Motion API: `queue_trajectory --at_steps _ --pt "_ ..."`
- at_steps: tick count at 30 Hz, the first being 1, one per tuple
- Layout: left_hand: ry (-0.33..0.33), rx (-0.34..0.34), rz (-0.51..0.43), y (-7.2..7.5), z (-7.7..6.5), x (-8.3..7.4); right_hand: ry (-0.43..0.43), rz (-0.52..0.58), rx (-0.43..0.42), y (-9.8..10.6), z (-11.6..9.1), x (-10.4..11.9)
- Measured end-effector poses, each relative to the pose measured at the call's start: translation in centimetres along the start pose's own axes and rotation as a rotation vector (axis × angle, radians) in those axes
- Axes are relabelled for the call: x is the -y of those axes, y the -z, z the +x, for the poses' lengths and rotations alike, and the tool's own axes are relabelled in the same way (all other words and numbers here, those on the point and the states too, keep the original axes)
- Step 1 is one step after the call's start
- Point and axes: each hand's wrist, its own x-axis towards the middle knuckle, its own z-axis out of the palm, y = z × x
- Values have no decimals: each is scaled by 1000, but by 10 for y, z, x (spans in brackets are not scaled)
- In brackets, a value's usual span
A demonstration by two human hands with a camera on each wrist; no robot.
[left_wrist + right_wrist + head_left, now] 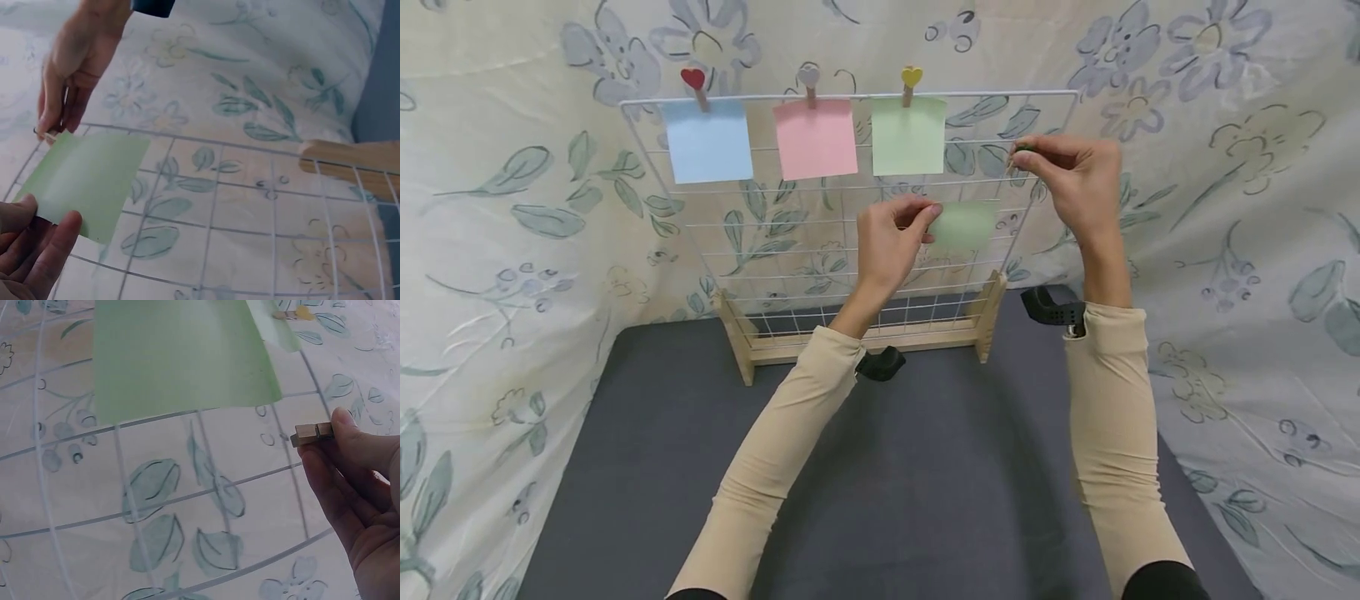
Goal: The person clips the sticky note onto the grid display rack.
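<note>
My left hand (891, 237) pinches a green paper square (966, 227) by its left edge, in front of the wire grid (790, 254). In the left wrist view the thumb and fingers (53, 250) hold that sheet at one edge. Up near the grid's right side, my right hand (1078, 179) pinches a small wooden clothespin (312, 433) between thumb and fingers. Its dark green top shows in the head view. Clipped along the top bar hang a blue paper (709, 142), a pink paper (816, 139) and another green paper (908, 137).
The papers hang from clothespins with a red heart (693, 79), a pale heart (808, 75) and a yellow heart (912, 77). A wooden stand (857, 343) carries the grid on the dark grey table (917, 467). Floral cloth (1247, 233) rises behind and at the sides.
</note>
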Motion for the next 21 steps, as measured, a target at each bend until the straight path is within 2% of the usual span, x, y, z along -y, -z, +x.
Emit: queue_trajectory --at_steps 7,11,15,21 --pt "-17 -22 -9 4 11 -12 26 -65 -16 5 22 23" --pt "-31 -29 -26 -2 21 -22 13 -54 -35 8 40 33" --pt "-50 -41 17 -11 34 -30 2 -6 -18 8 54 37" --pt "-22 -65 104 -20 49 -39 -23 35 22 4 66 38"
